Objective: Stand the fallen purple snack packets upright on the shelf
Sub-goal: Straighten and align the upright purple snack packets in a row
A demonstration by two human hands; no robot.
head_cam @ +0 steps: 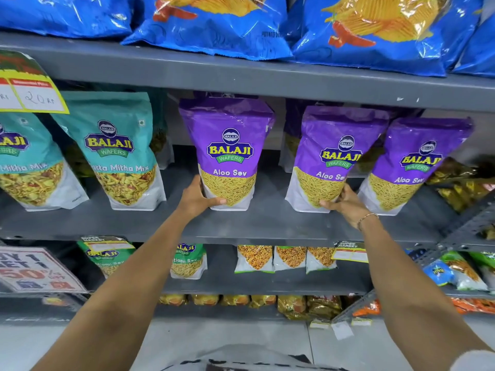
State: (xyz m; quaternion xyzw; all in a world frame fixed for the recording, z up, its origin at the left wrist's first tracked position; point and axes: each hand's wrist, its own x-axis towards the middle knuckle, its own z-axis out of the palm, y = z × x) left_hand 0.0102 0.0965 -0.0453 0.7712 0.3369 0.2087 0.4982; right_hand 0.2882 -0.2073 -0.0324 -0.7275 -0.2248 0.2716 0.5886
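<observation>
Three purple packets stood on the grey middle shelf (267,223): left packet (227,145), middle packet (332,156), right packet (412,167). All three were up on their bases, the middle and right ones tipped a bit to the right, with more purple packs dim behind them. The left hand (198,196) was clamped on the left packet's lower left corner, thumb across the front. The right hand (345,199) gripped the middle packet's bottom right, squeezed in just beside the right packet. Bare shelf sat between the two held packets. Teal packets (112,145) were off to the left, gold packs (460,183) lay flat on the far right, and blue chip bags (214,22) were overhead.
</observation>
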